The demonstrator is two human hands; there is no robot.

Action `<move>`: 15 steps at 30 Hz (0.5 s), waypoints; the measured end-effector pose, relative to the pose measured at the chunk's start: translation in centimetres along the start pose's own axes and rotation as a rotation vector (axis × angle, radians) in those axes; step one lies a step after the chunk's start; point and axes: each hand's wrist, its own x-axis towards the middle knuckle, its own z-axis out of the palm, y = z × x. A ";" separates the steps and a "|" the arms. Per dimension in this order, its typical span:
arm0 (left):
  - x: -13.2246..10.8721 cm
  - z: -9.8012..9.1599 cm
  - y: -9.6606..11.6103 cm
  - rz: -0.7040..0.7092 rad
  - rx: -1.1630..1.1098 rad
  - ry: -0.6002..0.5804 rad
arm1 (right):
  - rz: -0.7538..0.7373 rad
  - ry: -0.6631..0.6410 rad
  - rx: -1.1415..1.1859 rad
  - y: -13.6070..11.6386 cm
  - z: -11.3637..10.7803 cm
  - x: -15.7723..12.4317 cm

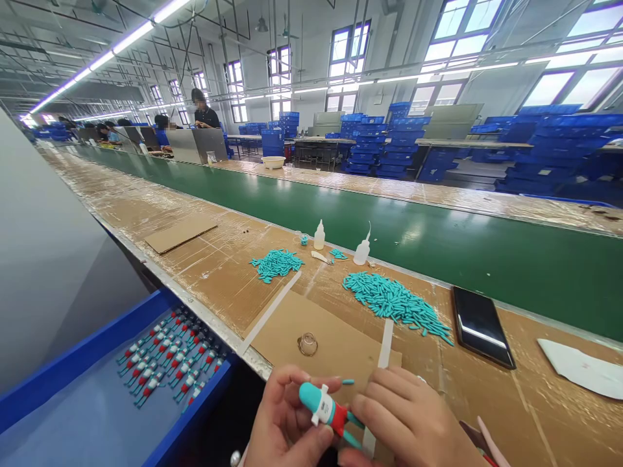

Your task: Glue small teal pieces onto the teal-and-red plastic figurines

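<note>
Here, left hand (285, 425) and right hand (409, 421) both pinch small toy figure (327, 412) — teal head, red body — low over cardboard sheet (331, 340). Teal parts pile (394, 303) beyond, glue bottles (361, 250) near green belt (438, 240), phone (481, 326) at right.

Factory hall w/ windows (348, 48), striplights (121, 42)

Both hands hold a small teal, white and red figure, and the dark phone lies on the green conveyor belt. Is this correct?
Not quite. In the head view both hands, left hand and right hand, do hold the figure, but the phone lies on the brown worktable, beside the green conveyor belt, not on it.
</note>
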 end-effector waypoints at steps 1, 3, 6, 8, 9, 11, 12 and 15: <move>0.0 0.0 0.0 -0.001 0.004 0.004 | -0.011 0.011 -0.013 0.0 0.1 0.0; -0.1 0.1 -0.1 -0.010 0.001 0.000 | -0.021 0.009 -0.039 0.1 0.1 0.1; -0.2 0.2 -0.4 0.021 0.012 -0.021 | -0.026 0.015 -0.073 0.0 0.2 0.1; -0.2 0.1 -0.7 0.065 0.042 -0.023 | -0.026 0.034 -0.096 0.0 0.2 0.1; -0.2 0.1 -0.8 0.082 0.066 -0.013 | -0.028 0.044 -0.109 -0.1 0.2 0.1; -0.1 0.0 -1.1 0.100 0.113 0.019 | -0.025 0.053 -0.135 -0.1 0.1 0.2; 0.0 -0.1 -1.1 0.102 0.129 0.033 | -0.028 0.061 -0.146 -0.1 0.0 0.3; 0.2 -0.3 -1.2 0.083 0.130 0.038 | -0.028 0.075 -0.158 0.1 -0.3 0.5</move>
